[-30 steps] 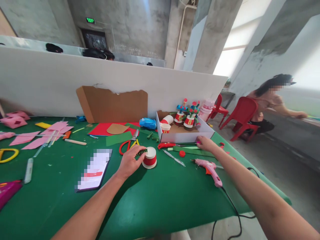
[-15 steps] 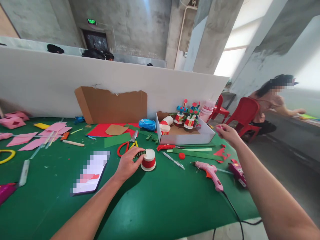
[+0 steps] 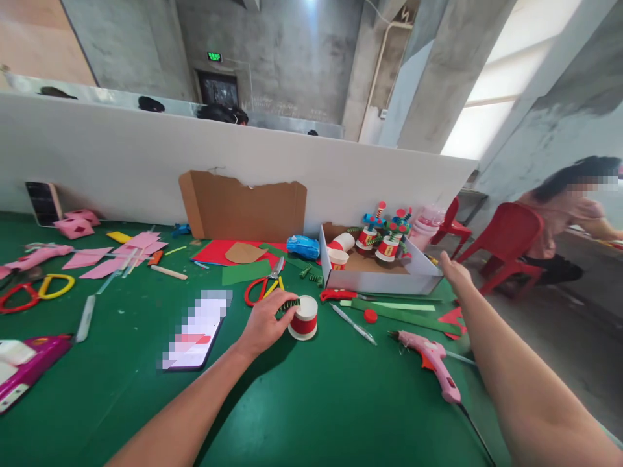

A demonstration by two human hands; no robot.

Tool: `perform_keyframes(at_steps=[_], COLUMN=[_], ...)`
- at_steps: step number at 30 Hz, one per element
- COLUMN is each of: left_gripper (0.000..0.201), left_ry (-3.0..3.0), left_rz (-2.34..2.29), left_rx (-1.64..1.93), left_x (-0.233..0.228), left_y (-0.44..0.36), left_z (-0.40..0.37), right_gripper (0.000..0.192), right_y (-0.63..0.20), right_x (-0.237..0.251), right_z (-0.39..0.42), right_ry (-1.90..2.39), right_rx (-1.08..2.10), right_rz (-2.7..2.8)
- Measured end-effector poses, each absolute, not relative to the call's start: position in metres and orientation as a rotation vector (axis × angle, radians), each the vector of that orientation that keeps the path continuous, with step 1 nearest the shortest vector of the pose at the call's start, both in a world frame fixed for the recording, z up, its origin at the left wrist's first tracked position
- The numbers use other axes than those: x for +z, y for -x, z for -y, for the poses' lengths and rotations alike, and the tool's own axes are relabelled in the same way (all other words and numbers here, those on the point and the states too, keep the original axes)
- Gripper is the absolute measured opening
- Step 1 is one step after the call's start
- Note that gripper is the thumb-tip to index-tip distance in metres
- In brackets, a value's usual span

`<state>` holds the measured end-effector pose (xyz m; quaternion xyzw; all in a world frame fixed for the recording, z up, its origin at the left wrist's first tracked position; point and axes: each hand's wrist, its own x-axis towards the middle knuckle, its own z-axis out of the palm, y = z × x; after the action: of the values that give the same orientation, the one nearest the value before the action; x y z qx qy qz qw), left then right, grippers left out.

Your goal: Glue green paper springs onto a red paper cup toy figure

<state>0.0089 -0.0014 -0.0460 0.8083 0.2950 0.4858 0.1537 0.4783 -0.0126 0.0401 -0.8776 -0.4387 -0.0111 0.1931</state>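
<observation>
My left hand point(image 3: 265, 321) grips a small white paper cup point(image 3: 304, 318) with a red band, standing upside down on the green table point(image 3: 316, 402). Its fingertips rest on a green coiled pipe cleaner point(image 3: 291, 303) at the cup's side. My right hand point(image 3: 453, 271) is stretched out past the right corner of a white cardboard box point(image 3: 379, 280), seen from the back; its palm is hidden. Inside the box stand finished cup figures point(image 3: 384, 241) with coloured coils on top.
A pink glue gun point(image 3: 431, 360) with its cord lies right of the cup. Red scissors point(image 3: 263, 285), a phone point(image 3: 195, 331), a red knife point(image 3: 338, 295), green paper strips point(image 3: 403, 314) and pink paper pieces point(image 3: 117, 256) litter the table. Another person point(image 3: 569, 207) sits on a red chair, far right.
My right hand rose from the table by the green strip and moved right, past the box's right corner. My left hand stays on the cup. The view has turned a little to the left.
</observation>
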Motion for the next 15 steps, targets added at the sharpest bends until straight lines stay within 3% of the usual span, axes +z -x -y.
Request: perform_keyframes(at_steps=[5,8,10,15], left_gripper=[0.015,0.016,0.016,0.016], left_ry=[-2.34,-2.329,-2.327,-2.341], left_rz=[-0.829,-0.862,-0.872,-0.841], left_rx=[1.391,1.4,1.403,1.415], left_x=[-0.045,-0.044,-0.044,-0.045], left_y=[-0.007,-0.004,-0.003,-0.004], left_z=[0.001,0.0,-0.001,-0.002], right_gripper=[0.044,0.034,0.031,0.028], right_y=[-0.411,-0.353,-0.322,-0.286], right_x=[0.062,0.057,0.047,0.016], right_z=[0.015,0.032,0.047,0.078], right_ry=[2.254,2.053,2.086,2.376], right_rx=[-0.207,0.007,0.122,0.055], right_rz=[1.274,1.637,1.813,1.814])
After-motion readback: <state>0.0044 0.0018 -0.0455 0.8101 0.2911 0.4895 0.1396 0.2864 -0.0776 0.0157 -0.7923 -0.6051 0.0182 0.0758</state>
